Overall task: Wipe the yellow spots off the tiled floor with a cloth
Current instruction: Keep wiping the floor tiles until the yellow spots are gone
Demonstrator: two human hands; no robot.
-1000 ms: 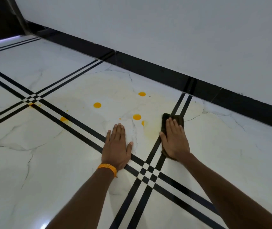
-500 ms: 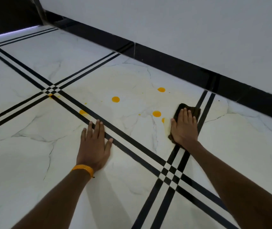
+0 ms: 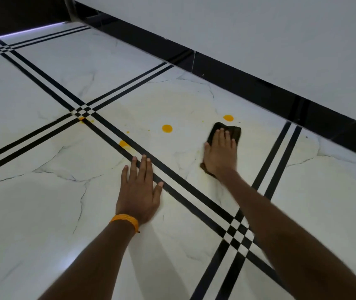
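Head view: the right hand [image 3: 220, 155] lies flat, fingers together, pressing a dark cloth [image 3: 233, 131] onto the floor [image 3: 42, 213]; its grip is not closed around anything, the palm simply pins the cloth down. The cloth shows beyond the fingertips and at the heel of the hand, and its far edge lies just beside one yellow spot [image 3: 228, 118]. The left hand [image 3: 139, 191] is spread flat on the tile, open and empty, fingertips on a black line, with an orange band [image 3: 126, 220] at the wrist.

The cloth looks thin, soft and light, so it should bunch or slide unless the palm keeps even pressure over its middle; that is the place to hold it. The spots look wet and may smear.

More spots remain: a round one [image 3: 167, 128] left of the cloth, one [image 3: 124, 144] at the line's edge, small ones [image 3: 84, 119] at the crossing of lines, and a tiny fleck [image 3: 127, 132]. A pale yellowish film covers the tile around them.

The floor is glossy white marble-look tile with paired black lines [image 3: 181, 180], probably slippery when damp. A black skirting [image 3: 248, 83] runs under a plain white wall [image 3: 259, 29]. The far left corner is dark.
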